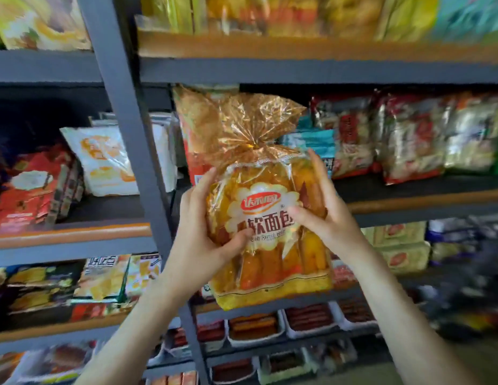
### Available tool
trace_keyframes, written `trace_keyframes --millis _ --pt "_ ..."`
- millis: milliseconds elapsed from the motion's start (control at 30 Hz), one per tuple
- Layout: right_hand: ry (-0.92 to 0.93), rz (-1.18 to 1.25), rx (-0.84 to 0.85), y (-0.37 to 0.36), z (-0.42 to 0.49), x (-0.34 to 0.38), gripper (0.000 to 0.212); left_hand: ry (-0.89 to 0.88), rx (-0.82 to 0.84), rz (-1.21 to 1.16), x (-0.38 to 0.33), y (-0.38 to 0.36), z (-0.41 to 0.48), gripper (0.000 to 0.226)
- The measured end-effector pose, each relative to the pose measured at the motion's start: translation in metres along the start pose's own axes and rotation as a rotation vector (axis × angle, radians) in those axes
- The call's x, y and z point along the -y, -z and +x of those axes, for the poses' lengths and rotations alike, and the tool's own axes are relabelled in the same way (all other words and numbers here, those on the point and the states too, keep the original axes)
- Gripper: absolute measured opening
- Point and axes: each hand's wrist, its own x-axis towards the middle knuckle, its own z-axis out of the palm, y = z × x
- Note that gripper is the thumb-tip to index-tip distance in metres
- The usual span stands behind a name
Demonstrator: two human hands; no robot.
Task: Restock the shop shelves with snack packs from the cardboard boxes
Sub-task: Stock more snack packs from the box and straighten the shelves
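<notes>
We are holding the pack upright between both hands, twisted top pointing up, just in front of the shelf gap right of the post. Our left hand is gripping its left edge, thumb pressing the front, while our right hand is clasping the right edge, fingers spread; the gap is lying straight ahead.

Middle shelf, grey post as marker. Left of post: white bag, red box. Right of post: red-green packs.
</notes>
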Motion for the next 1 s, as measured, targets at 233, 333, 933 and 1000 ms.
trace_keyframes --millis 233,333,933,1000 --pt "-0.132 0.049 -0.179 0.083 -0.022 -0.024 0.078 -0.058 0.145 -0.031 -0.026 -0.086 0.038 0.091" --pt "-0.15 0.07 -0.24 0.12 -0.026 -0.04 0.077 -0.071 0.173 -0.016 -0.039 -0.126 0.055 0.09" --pt "-0.267 0.028 -0.404 0.411 -0.094 -0.14 0.078 -0.069 0.409 -0.252 -0.138 -0.429 0.134 0.089" --pt "-0.288 0.016 -0.448 0.427 -0.106 -0.145 0.079 -0.064 0.469 -0.283 -0.143 -0.452 0.139 0.091"
